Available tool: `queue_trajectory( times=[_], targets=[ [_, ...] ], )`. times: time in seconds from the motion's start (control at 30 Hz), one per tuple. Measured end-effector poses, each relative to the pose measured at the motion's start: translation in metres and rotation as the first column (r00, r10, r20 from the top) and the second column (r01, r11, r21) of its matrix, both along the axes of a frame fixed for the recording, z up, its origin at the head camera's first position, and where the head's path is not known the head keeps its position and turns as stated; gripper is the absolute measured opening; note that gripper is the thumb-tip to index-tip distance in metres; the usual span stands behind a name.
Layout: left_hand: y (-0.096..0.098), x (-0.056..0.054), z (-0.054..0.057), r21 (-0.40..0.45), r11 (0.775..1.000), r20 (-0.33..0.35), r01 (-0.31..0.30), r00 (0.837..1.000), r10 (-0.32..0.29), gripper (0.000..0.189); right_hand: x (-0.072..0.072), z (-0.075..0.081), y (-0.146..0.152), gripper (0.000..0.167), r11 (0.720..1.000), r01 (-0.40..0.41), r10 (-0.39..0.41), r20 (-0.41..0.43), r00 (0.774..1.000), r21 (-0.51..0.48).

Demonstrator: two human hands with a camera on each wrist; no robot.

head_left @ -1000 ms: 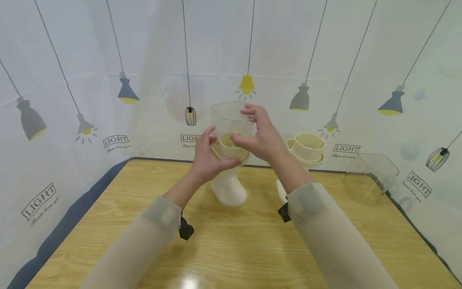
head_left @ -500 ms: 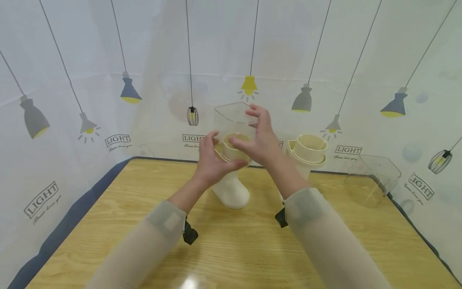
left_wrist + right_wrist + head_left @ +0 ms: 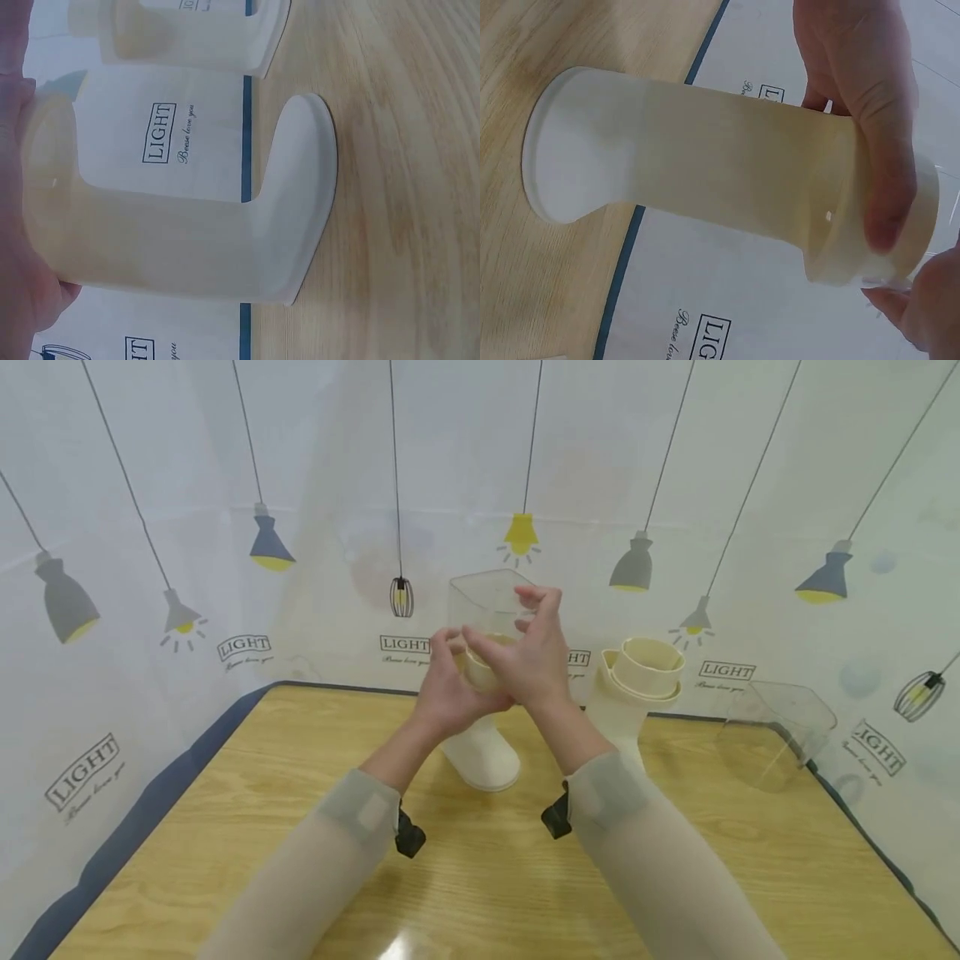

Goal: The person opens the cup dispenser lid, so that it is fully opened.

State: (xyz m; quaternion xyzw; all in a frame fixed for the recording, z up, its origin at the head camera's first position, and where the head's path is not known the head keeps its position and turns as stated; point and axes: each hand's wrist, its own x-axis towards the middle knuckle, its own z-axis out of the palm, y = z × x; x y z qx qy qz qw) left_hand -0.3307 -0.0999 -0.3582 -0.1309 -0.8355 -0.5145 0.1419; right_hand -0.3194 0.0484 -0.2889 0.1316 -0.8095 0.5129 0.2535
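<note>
A cream boot-shaped stand (image 3: 483, 760) with a round collar stands upright on the table. My left hand (image 3: 450, 693) grips the collar at its top, with the thumb across the front in the right wrist view. On that collar sits a clear plastic container (image 3: 476, 597), open side hard to make out. My right hand (image 3: 538, 652) is bent around the container's right side, thumb in front and fingers behind. In the right wrist view, right-hand fingertips (image 3: 889, 300) touch the collar's edge where clear plastic shows. How the two parts join is hidden by the hands.
A second cream stand (image 3: 641, 681) of the same shape stands just right of my right hand. Farther right, another clear container (image 3: 776, 735) rests on the wooden table (image 3: 480, 877). A white curtain (image 3: 337, 527) printed with lamps hangs behind the table.
My right hand has turned inward, its thumb moving left across the container's front, and its wrist has swung left. The left hand has shifted slightly right, keeping its grip on the collar.
</note>
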Motion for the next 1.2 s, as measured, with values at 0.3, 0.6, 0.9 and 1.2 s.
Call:
queue_trajectory(
  times=[0.3,0.6,0.9,1.2],
  targets=[
    [-0.004,-0.004,0.005,-0.033,0.999,0.005,0.030,1.000,-0.029,0.131,0.002,0.007,-0.004,0.083,0.999,0.042,-0.041,-0.015,0.999,0.035],
    [-0.008,-0.007,0.006,-0.031,0.997,0.002,0.065,0.998,-0.065,0.129,0.005,0.014,-0.005,0.079,0.999,0.045,-0.046,0.043,0.998,0.028],
    [-0.013,-0.010,0.002,-0.039,0.997,0.001,0.073,0.997,-0.073,0.128,0.007,0.018,-0.004,0.078,0.996,0.035,-0.040,0.067,0.997,0.080],
    [-0.012,-0.011,0.002,-0.050,0.995,-0.013,0.089,0.996,-0.090,0.129,0.009,0.027,0.005,0.078,0.992,0.012,-0.021,0.071,0.997,0.126]
  ],
)
